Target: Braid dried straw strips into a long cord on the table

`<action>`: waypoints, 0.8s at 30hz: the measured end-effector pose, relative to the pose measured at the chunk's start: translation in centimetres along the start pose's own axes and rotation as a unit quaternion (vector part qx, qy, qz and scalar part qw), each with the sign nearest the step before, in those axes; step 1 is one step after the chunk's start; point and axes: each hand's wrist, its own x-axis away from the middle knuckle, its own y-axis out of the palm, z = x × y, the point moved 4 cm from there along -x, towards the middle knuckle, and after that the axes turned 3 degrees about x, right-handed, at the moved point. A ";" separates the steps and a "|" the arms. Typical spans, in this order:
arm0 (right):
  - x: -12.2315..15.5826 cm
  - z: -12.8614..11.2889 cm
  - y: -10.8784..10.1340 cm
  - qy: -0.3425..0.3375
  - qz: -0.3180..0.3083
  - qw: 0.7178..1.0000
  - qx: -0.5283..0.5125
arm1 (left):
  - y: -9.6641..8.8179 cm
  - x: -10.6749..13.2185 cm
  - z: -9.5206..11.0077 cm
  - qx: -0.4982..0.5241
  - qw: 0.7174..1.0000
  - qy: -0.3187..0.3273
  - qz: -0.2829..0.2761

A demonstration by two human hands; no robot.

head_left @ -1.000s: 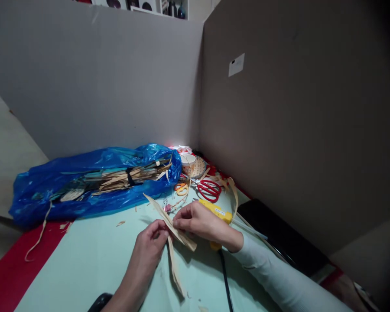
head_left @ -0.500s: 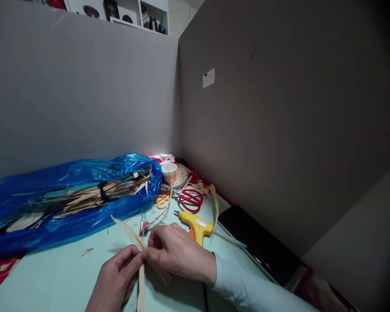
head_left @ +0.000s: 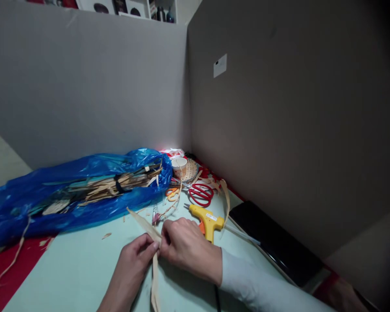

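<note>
Both my hands meet low in the middle over the pale green table top (head_left: 78,268). My left hand (head_left: 132,261) pinches a tan leaf strip (head_left: 143,221) that runs up and to the left, with another strip end (head_left: 154,284) hanging down between my hands. My right hand (head_left: 186,247) is closed on the same strips from the right, knuckles up. A yellow glue gun (head_left: 207,219) lies just behind my right hand, its cord passing under my wrist.
A blue plastic bag (head_left: 52,193) of dried strips lies at the left. Red scissors (head_left: 200,193), orange scissors (head_left: 171,193), a paper cup (head_left: 179,166) and a woven disc (head_left: 191,170) crowd the back corner. A black flat object (head_left: 276,245) lies right. Grey partition walls enclose the table.
The view has shifted to and fro while my hands stayed together on the strips. The lower strip end now hangs straighter between my hands.
</note>
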 end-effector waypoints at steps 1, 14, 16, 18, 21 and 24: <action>-0.2 0.1 0.0 0.004 -0.011 1.000 -0.019 | 0.1 0.1 0.0 0.009 1.000 -0.006 -0.002; -1.0 0.6 -0.8 -0.016 -0.082 0.981 -0.176 | 0.5 0.9 1.2 0.039 0.998 -0.048 -0.006; -1.0 0.5 -0.8 -0.014 -0.087 0.981 -0.172 | 0.4 0.9 1.1 0.035 0.999 -0.038 -0.004; -1.0 0.3 -0.6 -0.019 -0.084 0.983 -0.162 | 0.3 0.7 0.7 0.030 0.999 -0.040 -0.010; -0.8 0.1 -0.3 -0.024 -0.062 0.987 -0.148 | 0.1 0.4 0.1 0.023 0.999 -0.036 -0.020; -0.3 0.0 -0.1 -0.014 -0.058 0.992 -0.113 | -0.3 0.1 -0.3 0.012 0.999 -0.039 -0.030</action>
